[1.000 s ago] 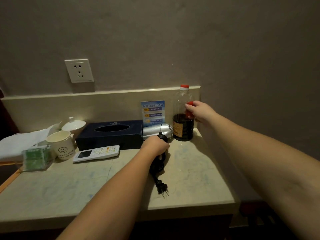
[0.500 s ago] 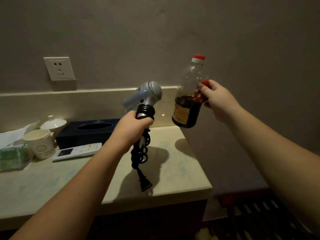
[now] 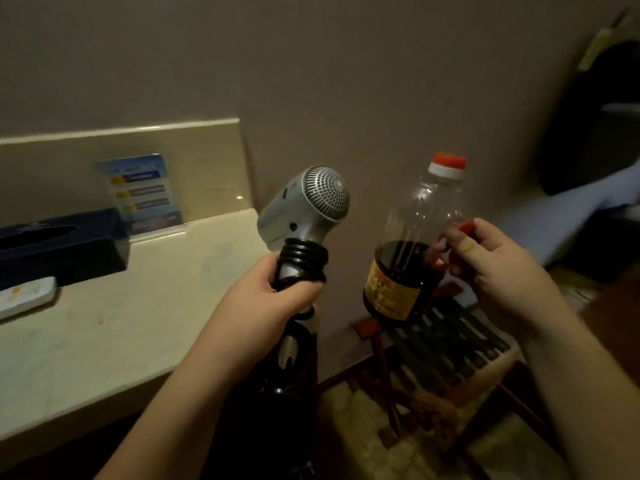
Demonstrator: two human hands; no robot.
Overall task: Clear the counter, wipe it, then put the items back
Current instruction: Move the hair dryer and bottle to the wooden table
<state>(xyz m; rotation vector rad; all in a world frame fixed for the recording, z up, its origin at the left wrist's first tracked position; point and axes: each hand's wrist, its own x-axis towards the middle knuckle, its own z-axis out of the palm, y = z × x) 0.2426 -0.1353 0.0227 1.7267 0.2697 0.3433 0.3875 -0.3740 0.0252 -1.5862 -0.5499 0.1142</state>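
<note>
My left hand (image 3: 266, 299) grips the handle of a silver hair dryer (image 3: 304, 206), its black cord coiled round the handle and hanging down. My right hand (image 3: 491, 268) holds a clear bottle (image 3: 412, 244) with a red cap and dark liquid by its red side handle. Both are in the air to the right of the beige counter (image 3: 104, 327), past its right end. On the counter remain a dark tissue box (image 3: 59, 247), a white remote (image 3: 24, 296) and a blue sign card (image 3: 145, 192) against the backsplash.
A low wooden slatted rack (image 3: 450, 344) stands on the floor below the bottle, right of the counter. A wall runs behind. Dark fabric and a pale cloth (image 3: 571, 209) lie at the far right.
Both hands lifted the hair dryer and the bottle off the counter and carried them to the right. My view turned right, so the cup, lid and socket left the frame.
</note>
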